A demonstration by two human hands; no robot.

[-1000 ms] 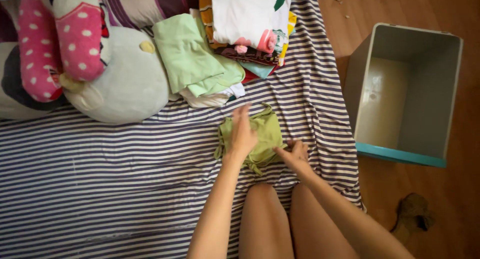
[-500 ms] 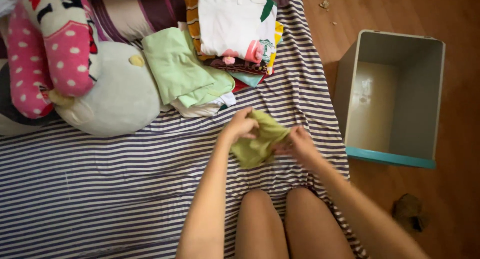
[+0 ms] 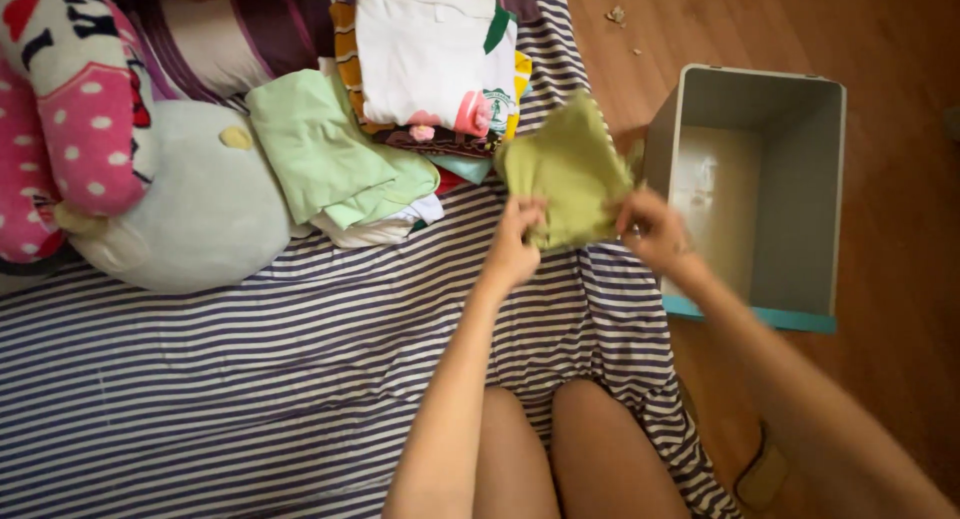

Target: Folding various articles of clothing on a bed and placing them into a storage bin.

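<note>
A small folded olive-green garment [image 3: 568,169] is lifted above the striped bed sheet [image 3: 220,379], held by both hands. My left hand [image 3: 517,241] grips its lower left edge and my right hand [image 3: 652,229] grips its lower right edge. The garment hangs over the bed's right edge, just left of an open grey storage box [image 3: 760,179] with a teal rim that stands on the wooden floor.
A stack of folded clothes [image 3: 440,59] and a pale green folded pile [image 3: 330,159] lie at the head of the bed. Plush toys [image 3: 150,179] fill the left side. My bare knees [image 3: 560,449] are at the bottom. A slipper [image 3: 760,474] lies on the floor.
Both hands picked the green garment up off the sheet, folded it smaller and carried it up and to the right, toward the box.
</note>
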